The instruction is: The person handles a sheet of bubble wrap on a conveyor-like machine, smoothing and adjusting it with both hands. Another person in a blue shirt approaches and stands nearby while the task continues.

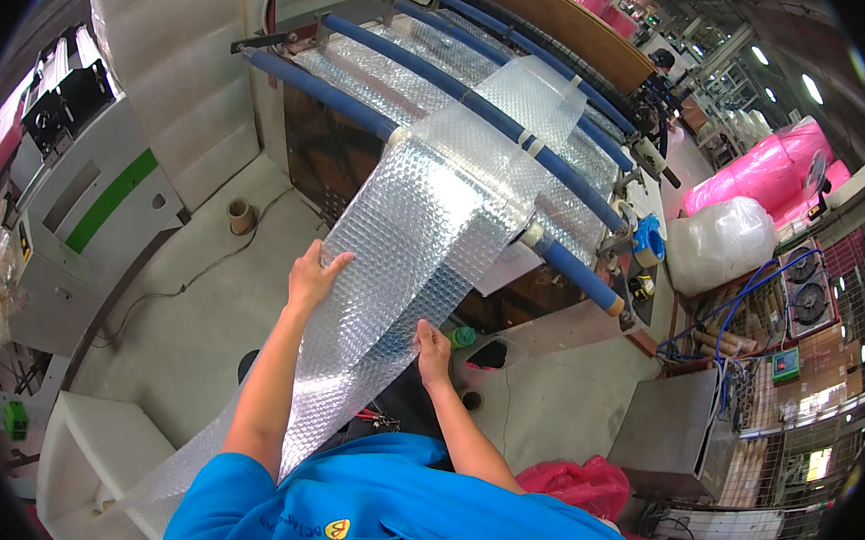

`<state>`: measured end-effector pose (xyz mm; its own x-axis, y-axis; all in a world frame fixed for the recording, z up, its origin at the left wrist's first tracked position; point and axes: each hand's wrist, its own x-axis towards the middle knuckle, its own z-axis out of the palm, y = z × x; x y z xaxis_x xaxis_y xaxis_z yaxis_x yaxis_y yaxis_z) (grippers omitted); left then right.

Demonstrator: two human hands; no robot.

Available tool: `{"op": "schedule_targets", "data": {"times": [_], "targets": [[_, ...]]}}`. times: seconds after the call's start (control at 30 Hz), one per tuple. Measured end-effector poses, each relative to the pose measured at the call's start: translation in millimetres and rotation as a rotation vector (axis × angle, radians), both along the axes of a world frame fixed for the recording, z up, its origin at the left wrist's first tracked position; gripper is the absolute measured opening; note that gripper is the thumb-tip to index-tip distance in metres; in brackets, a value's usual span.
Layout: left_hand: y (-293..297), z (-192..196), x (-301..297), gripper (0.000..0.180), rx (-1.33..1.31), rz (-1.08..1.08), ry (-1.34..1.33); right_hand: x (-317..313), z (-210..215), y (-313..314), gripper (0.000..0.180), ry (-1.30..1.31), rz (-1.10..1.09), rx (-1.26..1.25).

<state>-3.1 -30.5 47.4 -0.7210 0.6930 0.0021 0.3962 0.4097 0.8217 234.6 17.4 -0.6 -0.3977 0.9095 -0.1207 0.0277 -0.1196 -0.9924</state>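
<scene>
A long strip of clear, silvery bubble wrap [395,237] comes down over the blue rollers [569,184] of a machine and runs between my arms. Its tail passes under my left arm towards the floor at the lower left. My left hand [314,277] grips the strip's left edge, thumb lying on top and fingers partly hidden behind. Lower down, my right hand [433,352] pinches the right edge, its thumb pointing up. Between the two hands the strip hangs tilted, shining in the light.
A cardboard tube core [242,218] stands on the floor at left, near a cable. A blue tape roll [647,241] is at the machine's right end. Pink rolls [760,173] and a clear-wrapped roll [720,245] lie beyond. A white foam block [108,458] is at lower left.
</scene>
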Motion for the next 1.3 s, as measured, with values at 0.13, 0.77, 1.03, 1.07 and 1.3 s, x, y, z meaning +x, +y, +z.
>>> {"op": "schedule_targets", "data": {"times": [0.13,0.77,1.03,1.07,1.3], "targets": [[0.6,3.2,-1.9,0.061,-0.001,-0.024,-0.054,-1.2,-2.5,1.2,0.043,-0.022,-0.02,0.045],[8.9,-6.3,2.5,0.062,0.001,0.008,0.018,-4.8,-19.9,3.5,0.044,-0.072,-0.088,0.065],[93.3,39.4,-11.4,0.067,0.022,-0.088,0.013,-13.5,31.8,90.2,0.041,-0.039,-0.15,0.323],[101.7,48.1,-12.1,0.068,0.005,-0.093,0.011,-14.8,39.1,97.9,0.04,-0.033,-0.17,0.31],[129.7,87.7,-17.8,0.075,-0.029,-0.075,0.034,-21.7,67.7,126.3,0.037,0.087,-0.284,0.241]]}}
